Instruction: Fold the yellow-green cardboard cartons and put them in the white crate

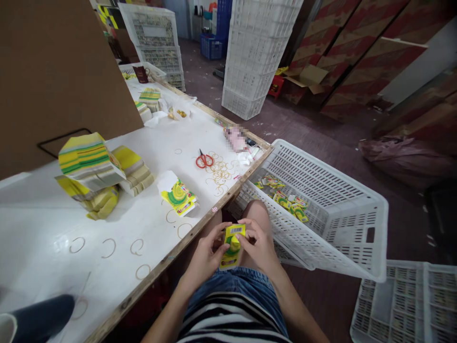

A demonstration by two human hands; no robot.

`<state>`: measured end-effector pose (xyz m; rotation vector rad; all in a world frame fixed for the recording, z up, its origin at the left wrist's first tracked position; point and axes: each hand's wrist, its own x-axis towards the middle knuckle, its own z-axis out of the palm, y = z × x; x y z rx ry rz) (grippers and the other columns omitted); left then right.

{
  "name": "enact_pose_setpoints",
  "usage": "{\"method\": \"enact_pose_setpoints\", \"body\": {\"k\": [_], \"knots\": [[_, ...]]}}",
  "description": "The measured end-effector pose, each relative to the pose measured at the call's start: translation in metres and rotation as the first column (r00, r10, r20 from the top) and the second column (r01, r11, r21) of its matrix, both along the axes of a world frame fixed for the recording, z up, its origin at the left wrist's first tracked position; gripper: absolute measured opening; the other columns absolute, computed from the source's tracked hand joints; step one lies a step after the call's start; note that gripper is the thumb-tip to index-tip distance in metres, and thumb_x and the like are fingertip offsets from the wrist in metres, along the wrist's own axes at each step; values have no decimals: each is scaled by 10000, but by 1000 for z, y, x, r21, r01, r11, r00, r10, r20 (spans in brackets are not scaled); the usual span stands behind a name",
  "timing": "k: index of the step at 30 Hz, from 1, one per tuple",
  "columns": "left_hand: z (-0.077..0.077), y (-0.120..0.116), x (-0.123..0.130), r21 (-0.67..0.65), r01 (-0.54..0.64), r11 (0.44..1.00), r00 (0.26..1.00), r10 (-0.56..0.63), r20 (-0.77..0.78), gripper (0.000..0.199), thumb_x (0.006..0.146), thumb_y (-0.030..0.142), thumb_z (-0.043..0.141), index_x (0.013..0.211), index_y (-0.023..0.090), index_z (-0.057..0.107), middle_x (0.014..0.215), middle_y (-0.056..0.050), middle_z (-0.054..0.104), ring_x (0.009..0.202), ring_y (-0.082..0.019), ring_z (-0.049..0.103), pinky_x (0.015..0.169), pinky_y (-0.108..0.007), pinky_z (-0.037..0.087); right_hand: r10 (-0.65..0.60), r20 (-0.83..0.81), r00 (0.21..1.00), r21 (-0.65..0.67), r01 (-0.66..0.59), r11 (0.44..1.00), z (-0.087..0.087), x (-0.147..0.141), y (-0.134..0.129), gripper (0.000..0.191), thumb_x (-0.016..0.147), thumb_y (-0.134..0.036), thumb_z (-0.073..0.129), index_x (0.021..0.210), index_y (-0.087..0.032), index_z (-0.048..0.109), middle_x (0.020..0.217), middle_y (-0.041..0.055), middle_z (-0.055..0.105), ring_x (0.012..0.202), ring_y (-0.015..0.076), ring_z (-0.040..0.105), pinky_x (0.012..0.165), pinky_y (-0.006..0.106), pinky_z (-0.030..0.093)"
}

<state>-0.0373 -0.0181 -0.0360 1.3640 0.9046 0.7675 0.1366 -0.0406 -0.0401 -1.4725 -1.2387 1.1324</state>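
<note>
Over my lap, a small yellow-and-green printed packet [233, 245] with a barcode at its top is held between both hands. My left hand [212, 245] pinches its left edge, with the thumb on the front. On the right edge and upper front, the fingers of my right hand [255, 238] are closed around it. A loose pile of similar yellow-and-green printed packets [180, 197] lies on the white table [143, 152] ahead of my left hand. Rubber bands [219, 171] are heaped farther back, beside scissors with red handles [204, 161].
Right of my knees, a tilted white plastic crate [342, 224] holds several yellow packets [293, 205]. Stacks of printed paper [94, 164] stand on the table's left, near a large cardboard panel [64, 71]. A tall white crate stack [262, 52] stands beyond the table's wooden edge.
</note>
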Motion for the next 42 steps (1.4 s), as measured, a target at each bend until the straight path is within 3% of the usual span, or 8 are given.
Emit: {"method": "enact_pose_setpoints", "body": {"k": [3,8,15,22,28,35,39,42], "knots": [[3,0,0,-1,16,1000,1000,-16,9,504,885,231,562,1379,231,460,1244,-111,656,1052,-234,651,902,-352,516,-17,32,999,23,16,1000,-3,0,2,259,799,-268,624,1048,-210,587,519,-102,408,468,117,432,493,228,336],[6,0,1,-19,12,1000,1000,-12,17,519,867,235,590,1371,234,469,1230,-106,661,928,-208,682,861,-336,531,21,63,998,26,-22,999,-3,1,2,372,735,-255,690,1078,-217,551,523,-120,383,468,110,400,500,229,325],[7,-1,3,13,-41,999,999,42,-23,502,864,219,573,1359,243,492,1236,-95,657,1013,-224,667,885,-331,526,-109,187,976,47,102,994,2,-4,1,428,705,-260,715,1102,-212,563,720,-41,524,621,149,504,576,259,395],[7,-1,0,52,-4,999,995,9,-102,491,873,187,525,1358,254,498,1291,-84,626,989,-209,664,910,-341,516,-71,96,993,17,69,997,0,-9,1,294,768,-208,594,1052,-221,518,599,-83,433,527,142,471,504,245,355],[12,3,-4,51,37,998,986,-28,-163,505,881,174,502,1377,264,468,1237,-78,645,947,-200,659,905,-350,515,-66,67,996,-7,67,998,5,-14,3,236,785,-236,554,1002,-223,465,617,-65,507,549,156,505,522,252,385],[10,5,-2,21,9,1000,999,-8,-32,541,881,174,524,1407,248,420,1274,-93,623,1021,-206,646,923,-359,509,-31,73,997,24,29,999,7,-15,5,333,738,-243,630,1029,-223,467,565,-102,418,496,129,437,488,226,339],[9,5,-2,2,30,1000,999,-30,-33,515,887,186,534,1391,247,446,1236,-91,651,998,-205,652,934,-374,500,-44,75,996,-10,45,999,6,-13,5,302,773,-248,615,1032,-224,462,580,-84,513,494,131,472,486,229,350],[11,6,-4,-36,8,999,998,-6,59,521,864,200,585,1371,232,468,1221,-99,661,1031,-221,648,912,-360,508,-6,85,996,41,3,999,4,-7,5,291,804,-262,622,1069,-212,513,619,-60,551,535,137,505,517,240,381]]}}
